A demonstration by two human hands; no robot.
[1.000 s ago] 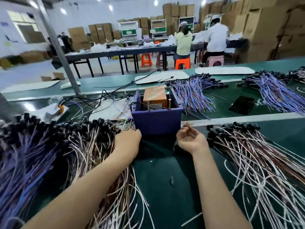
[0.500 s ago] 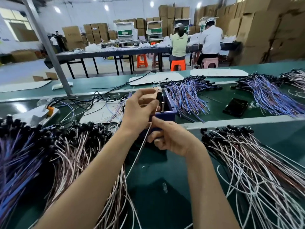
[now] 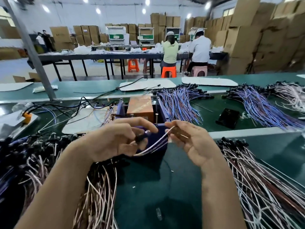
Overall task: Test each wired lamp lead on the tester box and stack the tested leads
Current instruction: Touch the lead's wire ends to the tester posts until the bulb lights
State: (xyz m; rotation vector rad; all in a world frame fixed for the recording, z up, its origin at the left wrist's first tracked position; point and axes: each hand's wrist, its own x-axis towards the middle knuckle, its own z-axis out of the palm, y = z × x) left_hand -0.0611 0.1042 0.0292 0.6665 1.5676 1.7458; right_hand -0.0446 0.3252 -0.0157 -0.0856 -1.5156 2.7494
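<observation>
A blue tester box (image 3: 158, 111) with a brown block (image 3: 140, 107) inside stands on the green bench, just beyond my hands. My left hand (image 3: 113, 138) grips the black lamp holder end of a lamp lead (image 3: 153, 145) in front of the box. My right hand (image 3: 189, 139) pinches the white and brown wire ends of the same lead; the wires sag between both hands. A big pile of brown-white leads (image 3: 54, 156) lies to the left. Another pile of leads (image 3: 257, 176) fans out on the right.
Bundles of blue-purple leads (image 3: 179, 103) lie behind the box and to the far right (image 3: 264, 106). A black phone (image 3: 228, 116) rests on the belt. Black cables (image 3: 69, 106) and white pads lie at the left back. People sit at a far table among stacked cartons.
My left hand has come down from the top of the box with the holder. My right hand moved up and right to pinch the wire ends. The head tilted down slightly.
</observation>
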